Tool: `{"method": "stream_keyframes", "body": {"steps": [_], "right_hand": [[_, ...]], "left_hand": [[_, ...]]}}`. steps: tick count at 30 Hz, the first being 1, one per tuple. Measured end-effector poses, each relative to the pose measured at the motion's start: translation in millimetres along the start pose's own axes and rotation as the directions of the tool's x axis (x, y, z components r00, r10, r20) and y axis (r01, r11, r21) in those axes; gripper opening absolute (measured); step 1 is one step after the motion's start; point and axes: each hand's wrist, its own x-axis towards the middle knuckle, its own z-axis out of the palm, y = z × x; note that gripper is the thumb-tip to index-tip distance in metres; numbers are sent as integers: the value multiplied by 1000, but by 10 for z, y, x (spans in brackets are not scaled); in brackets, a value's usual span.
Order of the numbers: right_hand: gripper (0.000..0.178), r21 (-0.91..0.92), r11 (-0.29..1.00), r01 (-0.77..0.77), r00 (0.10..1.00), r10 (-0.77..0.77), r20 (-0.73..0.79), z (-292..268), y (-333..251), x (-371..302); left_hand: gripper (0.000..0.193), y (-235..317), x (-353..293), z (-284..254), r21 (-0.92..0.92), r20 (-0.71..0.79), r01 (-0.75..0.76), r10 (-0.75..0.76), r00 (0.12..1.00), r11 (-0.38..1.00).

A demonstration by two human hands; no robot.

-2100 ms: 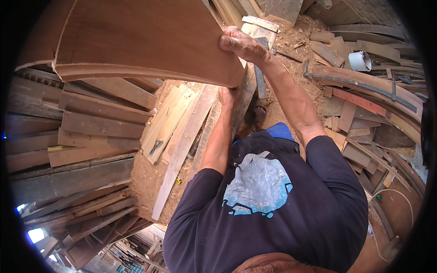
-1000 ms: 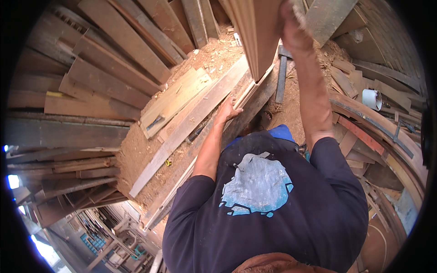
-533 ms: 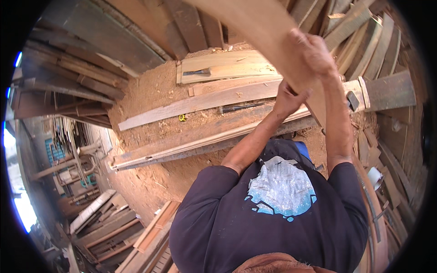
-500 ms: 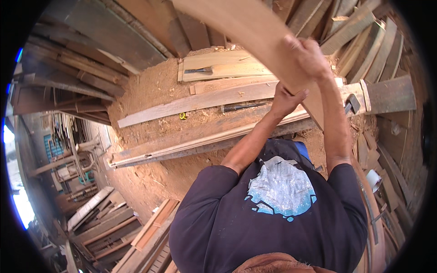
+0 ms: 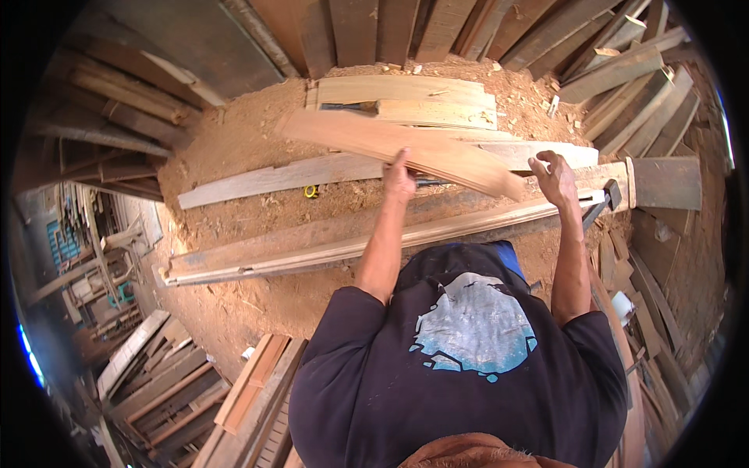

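My left hand (image 5: pixel 400 182) grips a wooden board (image 5: pixel 390 147) at its near edge, with the thumb on top. The board is held tilted above the work area, slightly blurred at its ends. My right hand (image 5: pixel 555 181) is off the board, just past its right end, fingers bent and apart with nothing in them. Below the board lies a long pale plank (image 5: pixel 265 182). Nearer me stretches a long beam (image 5: pixel 328 234) with pale strips along its edge. A hammer (image 5: pixel 611 195) rests at the beam's right end, close to my right hand.
Flat boards (image 5: pixel 437 90) lie beyond, a dark-bladed tool (image 5: pixel 343 108) on them. A small yellow ring-shaped thing (image 5: pixel 310 191) sits on the sawdust. Planks (image 5: pixel 351 35) lean along the far side; stacked timber (image 5: pixel 172 382) stands at lower left. Wood offcuts (image 5: pixel 616 261) lie at right.
The board has come down from raised at upper right to lower and farther left, turning flatter. My right hand has let go of it; the left still holds it.
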Motion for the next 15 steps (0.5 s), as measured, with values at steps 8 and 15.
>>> {"method": "stream_keyframes", "body": {"steps": [8, 15], "right_hand": [[48, 18, 998, -57, 968, 51, 245, 610, 70, -337], [50, -28, 997, -73, 918, 78, 388, 1024, -222, -354]], "left_hand": [[43, 583, 1407, -825, -217, -188, 47, -89, 978, 975], [45, 883, 1803, -698, -289, -222, 107, -175, 959, 951]]}}
